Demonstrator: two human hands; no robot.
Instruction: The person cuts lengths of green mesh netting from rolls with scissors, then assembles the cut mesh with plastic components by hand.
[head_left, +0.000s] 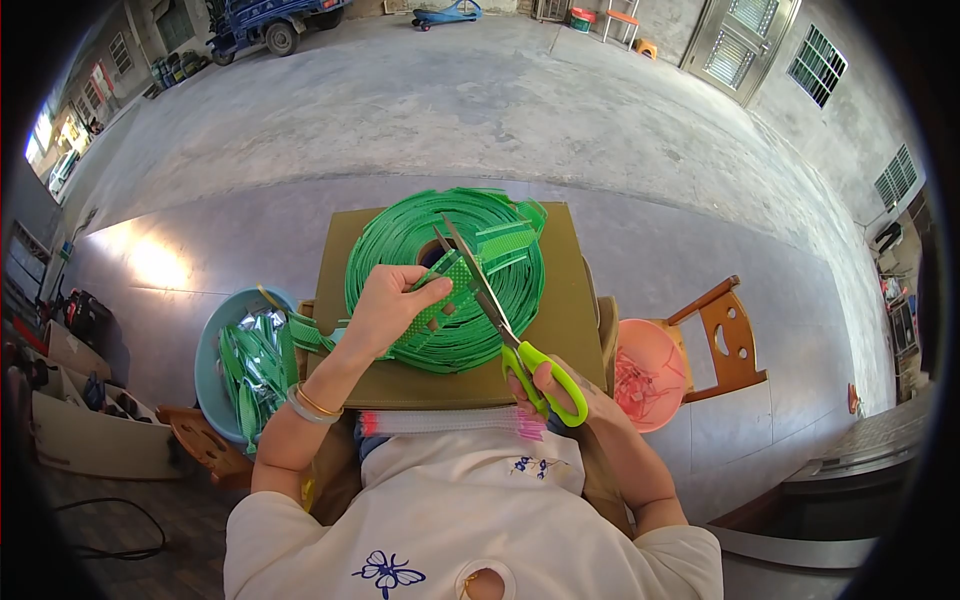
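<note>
There it was, middle of the frame: the left hand (385, 305) was closed in a pinch on a perforated green strip (452, 275), thumb on top, holding it just above the big green roll (400, 240) that lay flat on the cardboard box (565, 320). The strip ran with its long axis from lower left up toward the upper right, away from the pinching fingers. And the right hand (565, 390), low and right of centre, was wrapped through the lime-green handles of the scissors (497, 318), gripping them with the blades parted. The scissors pointed from lower right to upper left, so they crossed the strip nearly square, the open blades straddling it just to the right of the left thumb. The left hand was the one on the strip; the right reached it only through the blades. To the left edge of the box sat a blue basin (212, 335) holding cut green pieces, and to the right a pink basin (655, 335) with reddish threads, beside a wooden chair (728, 340).
</note>
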